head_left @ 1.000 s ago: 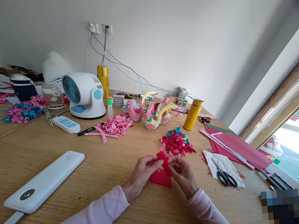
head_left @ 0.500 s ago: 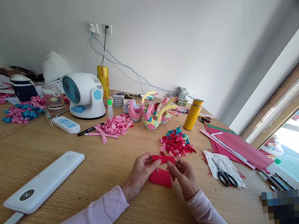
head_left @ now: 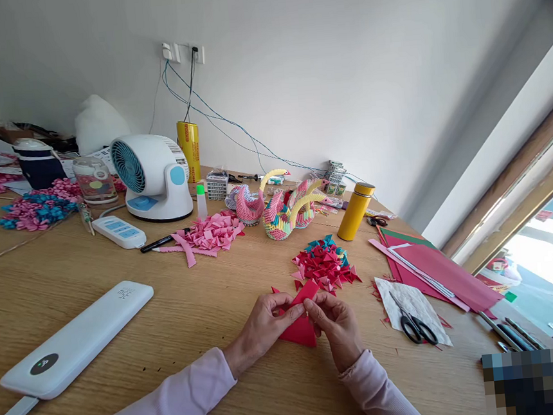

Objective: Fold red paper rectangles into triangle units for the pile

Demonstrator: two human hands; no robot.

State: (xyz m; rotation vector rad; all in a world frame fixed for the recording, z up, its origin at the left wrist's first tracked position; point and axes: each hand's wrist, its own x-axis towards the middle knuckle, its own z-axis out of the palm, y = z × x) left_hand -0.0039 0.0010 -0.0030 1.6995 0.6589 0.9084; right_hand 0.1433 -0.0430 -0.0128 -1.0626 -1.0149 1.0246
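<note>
Both hands meet low in the middle of the head view over a wooden table (head_left: 180, 319). My left hand (head_left: 262, 325) and my right hand (head_left: 338, 328) pinch a small red paper strip (head_left: 306, 293) between fingertips, with its right end folded up into a slant. Under the hands lies a small stack of red paper rectangles (head_left: 297, 331). Just beyond the strip sits a pile of folded red and teal paper triangles (head_left: 324, 261). Both arms wear pale pink sleeves.
A white power bank (head_left: 75, 338) lies at the left. Scissors (head_left: 413, 326) rest on white paper, with red paper sheets (head_left: 437, 268) at the right. Further back are paper swans (head_left: 284, 210), a yellow flask (head_left: 354, 212), a pink paper pile (head_left: 211, 232), a white fan (head_left: 150, 176).
The strip, held vertically and then flat between both hands, now has one end folded up at an angle. The hands have drawn closer together. The view shifted slightly.
</note>
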